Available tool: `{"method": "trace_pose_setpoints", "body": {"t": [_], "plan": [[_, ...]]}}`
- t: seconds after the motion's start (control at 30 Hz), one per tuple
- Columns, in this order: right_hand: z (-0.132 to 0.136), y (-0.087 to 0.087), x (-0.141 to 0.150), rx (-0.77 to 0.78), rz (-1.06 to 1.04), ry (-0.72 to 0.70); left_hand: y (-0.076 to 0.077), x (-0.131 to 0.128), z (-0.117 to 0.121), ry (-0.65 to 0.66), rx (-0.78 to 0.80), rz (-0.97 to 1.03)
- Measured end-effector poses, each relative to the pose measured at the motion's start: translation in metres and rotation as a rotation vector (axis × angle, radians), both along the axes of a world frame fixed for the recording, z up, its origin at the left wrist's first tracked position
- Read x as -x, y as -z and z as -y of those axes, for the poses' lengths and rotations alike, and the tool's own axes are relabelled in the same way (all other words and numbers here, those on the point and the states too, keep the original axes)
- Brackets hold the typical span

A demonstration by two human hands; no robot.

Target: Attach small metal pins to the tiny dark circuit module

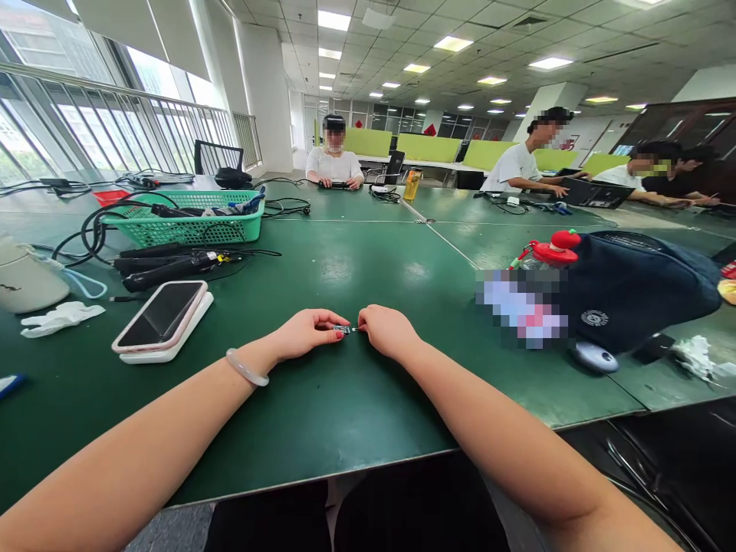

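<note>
Just above the green table point(322, 429), my left hand point(307, 333) pinches a small dark piece with pale, silvery markings point(343, 330) between thumb and fingers. It is too small to tell its kind. My right hand point(388, 331) faces it closely, its thumb and fingers pressed together. A tiny pale bit point(354, 330) shows between the two hands, at the right fingertips. Whatever the right fingers grip is mostly hidden by them. On my left wrist sits a pale bangle point(247, 368).
Left of my hands lie a phone point(164, 314) on a white box, black cables, and a green basket point(230, 228). To the right are a dark blue bag point(638, 284), a red-lidded bottle point(555, 249) and a mouse point(595, 357). Several people sit across the table.
</note>
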State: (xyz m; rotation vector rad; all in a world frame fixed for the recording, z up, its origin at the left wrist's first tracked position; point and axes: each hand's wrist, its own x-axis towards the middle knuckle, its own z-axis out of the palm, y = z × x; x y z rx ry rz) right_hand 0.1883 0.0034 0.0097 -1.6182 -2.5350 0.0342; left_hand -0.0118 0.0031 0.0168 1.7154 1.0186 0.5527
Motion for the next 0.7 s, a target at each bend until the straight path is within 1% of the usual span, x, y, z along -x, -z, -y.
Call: {"method": "trace_pose_setpoints", "body": {"t": [0.13,0.27,0.37,0.47,0.53,0.6,0.67,0.7], "plan": [[0.001,0.002,0.004,-0.048,0.012,-0.011,-0.002,-0.002,0.001,-0.020,-0.021,-0.021],[0.002,0.003,0.006,-0.061,0.021,0.006,-0.002,-0.002,0.001,-0.038,-0.031,-0.024],[0.004,0.000,0.005,-0.107,-0.007,0.047,-0.001,-0.002,0.000,-0.043,-0.038,-0.006],[0.008,-0.007,0.004,-0.164,-0.082,0.091,-0.001,-0.003,0.001,-0.044,-0.045,0.003],[0.011,-0.011,0.005,-0.179,-0.137,0.054,0.000,-0.003,0.001,-0.048,-0.056,0.004],[0.014,-0.014,0.008,-0.164,-0.175,-0.041,0.001,-0.003,0.000,-0.039,-0.071,0.002],[0.017,-0.014,0.010,-0.131,-0.187,-0.110,0.003,-0.002,-0.001,-0.016,-0.088,-0.001],[0.017,-0.013,0.012,-0.119,-0.186,-0.123,0.003,-0.001,-0.002,-0.003,-0.096,-0.002]]}}
